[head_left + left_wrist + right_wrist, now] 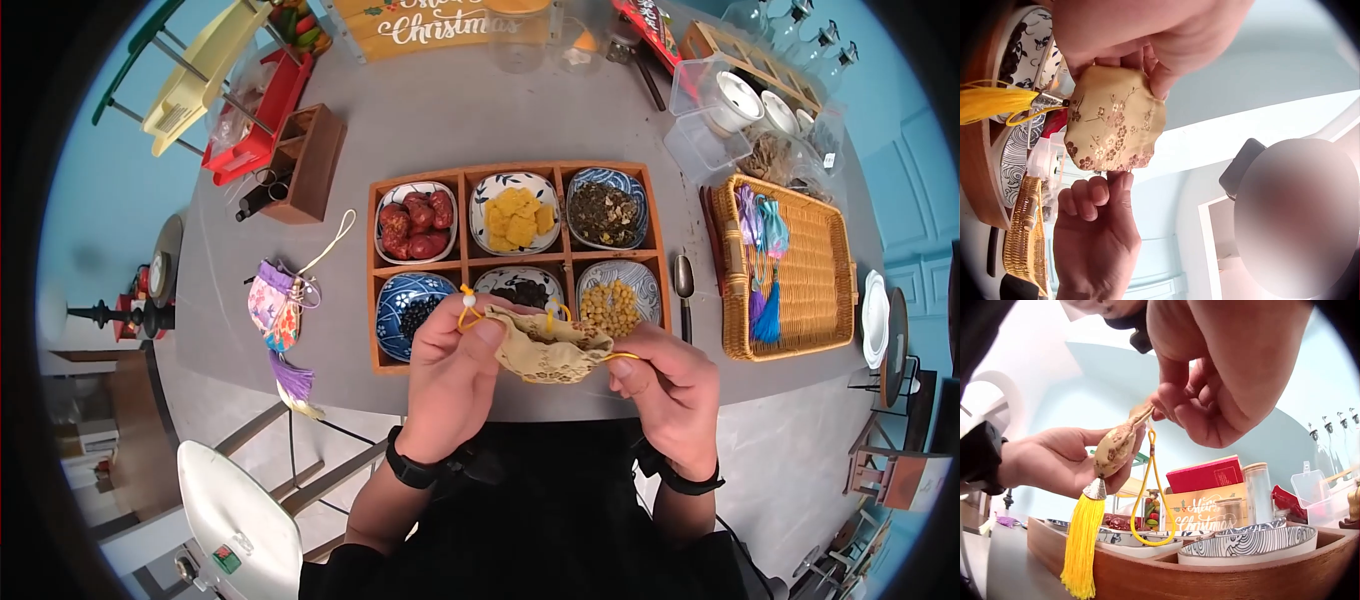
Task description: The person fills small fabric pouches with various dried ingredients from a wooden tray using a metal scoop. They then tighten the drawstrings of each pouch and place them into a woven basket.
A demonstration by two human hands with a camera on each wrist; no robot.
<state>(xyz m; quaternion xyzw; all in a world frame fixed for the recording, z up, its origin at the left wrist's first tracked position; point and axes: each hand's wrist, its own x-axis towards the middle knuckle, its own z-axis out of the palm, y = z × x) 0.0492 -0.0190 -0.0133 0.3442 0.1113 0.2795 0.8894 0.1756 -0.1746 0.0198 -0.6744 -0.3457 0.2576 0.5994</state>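
Over the near side of a divided wooden box [463, 215], both hands hold a yellow drawstring pouch [550, 366] with a flower pattern. The left hand [455, 365] pinches its left side by the mouth, close to a white bead on the yellow cord. At the opposite side, the right hand [668, 390] pinches the pouch's edge and cord. The mouth is gathered but partly open in the head view, with some of the contents showing. A yellow tassel [1085, 550] hangs from the pouch's bottom, and a yellow cord loop [1135, 519] dangles below the right fingers.
Bowls in the box hold red dates [415, 225], yellow pieces [513, 218], dried herbs [603, 215], dark grains and yellow buds [608, 308]. Left lies a purple floral pouch [275, 305]. A spoon [684, 285] and a wicker tray [800, 345] with tasselled pouches are right.
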